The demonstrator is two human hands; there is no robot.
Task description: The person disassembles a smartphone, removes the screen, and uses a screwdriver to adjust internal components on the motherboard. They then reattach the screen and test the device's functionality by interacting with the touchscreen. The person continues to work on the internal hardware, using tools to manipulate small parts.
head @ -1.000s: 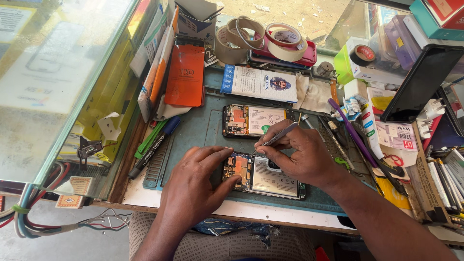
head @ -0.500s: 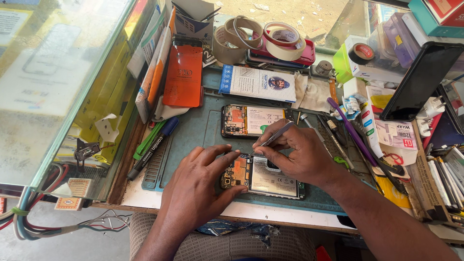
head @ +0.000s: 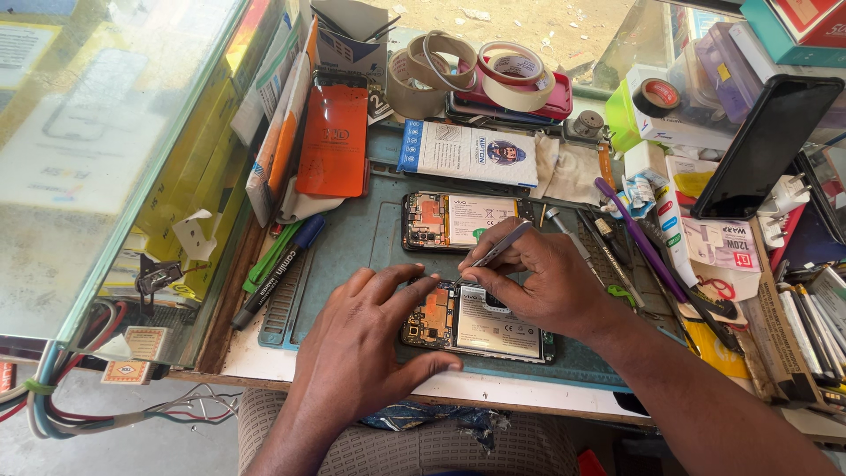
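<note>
An opened phone [head: 493, 326] with its back off lies near the front edge of a teal work mat [head: 361, 238], showing its orange circuit board and white battery. My left hand [head: 361, 344] rests flat on the phone's left end, fingers spread over the board. My right hand [head: 538, 282] grips metal tweezers [head: 498, 247] whose tips point down at the phone's top edge. A second opened phone [head: 458, 220] lies just beyond on the mat, untouched.
A glass showcase [head: 106, 159] stands at the left. Rolls of tape [head: 493, 75], a white battery pack [head: 467, 154], an orange packet [head: 333, 141], pens [head: 278, 269], a propped black phone [head: 762, 145] and several tools [head: 652, 256] crowd the bench around the mat.
My left hand has shifted slightly right over the phone's board end. My right hand keeps the tweezers at the same spot.
</note>
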